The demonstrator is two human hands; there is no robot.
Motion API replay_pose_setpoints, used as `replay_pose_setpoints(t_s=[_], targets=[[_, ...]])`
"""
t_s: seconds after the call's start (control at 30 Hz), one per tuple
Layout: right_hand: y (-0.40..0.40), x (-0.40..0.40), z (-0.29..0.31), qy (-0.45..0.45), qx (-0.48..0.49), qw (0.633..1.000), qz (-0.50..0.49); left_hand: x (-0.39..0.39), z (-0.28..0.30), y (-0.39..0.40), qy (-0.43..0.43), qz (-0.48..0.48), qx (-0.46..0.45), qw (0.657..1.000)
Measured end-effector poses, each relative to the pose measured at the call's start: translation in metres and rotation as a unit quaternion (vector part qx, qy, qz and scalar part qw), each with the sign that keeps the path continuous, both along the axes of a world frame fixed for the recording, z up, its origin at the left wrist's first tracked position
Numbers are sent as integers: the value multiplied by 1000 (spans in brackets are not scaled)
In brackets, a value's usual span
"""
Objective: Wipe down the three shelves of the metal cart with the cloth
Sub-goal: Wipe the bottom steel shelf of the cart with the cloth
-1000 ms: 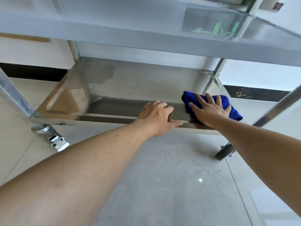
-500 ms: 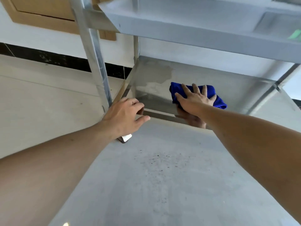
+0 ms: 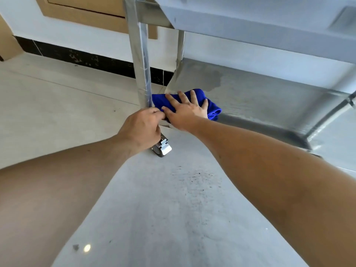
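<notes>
A: The folded blue cloth has slid left along the steel bottom shelf, under the right hand's flat, spread fingers.

B: The left hand now grips the corner post; this pass looks finished.

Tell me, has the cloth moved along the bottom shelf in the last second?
Yes. The cloth, under the right hand, has slid from the shelf's right end to its left end, now beside the front-left post.
</notes>
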State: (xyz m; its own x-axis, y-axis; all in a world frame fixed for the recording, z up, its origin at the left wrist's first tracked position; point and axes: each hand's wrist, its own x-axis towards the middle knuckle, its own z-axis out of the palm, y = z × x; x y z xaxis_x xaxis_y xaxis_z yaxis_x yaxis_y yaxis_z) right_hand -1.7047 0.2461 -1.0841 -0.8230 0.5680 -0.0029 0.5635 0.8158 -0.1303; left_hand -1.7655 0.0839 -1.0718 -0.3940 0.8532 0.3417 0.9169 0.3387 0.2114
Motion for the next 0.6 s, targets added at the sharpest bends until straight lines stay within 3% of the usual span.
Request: replay_pose_setpoints(t_s=[0.23,0.6], targets=[[18,74,2,-12,-1,1000,18,37,16,39,57,76,-121,988],[104,251,3,-11,5,996,-94,181,15,153,40,-86,-91,991]])
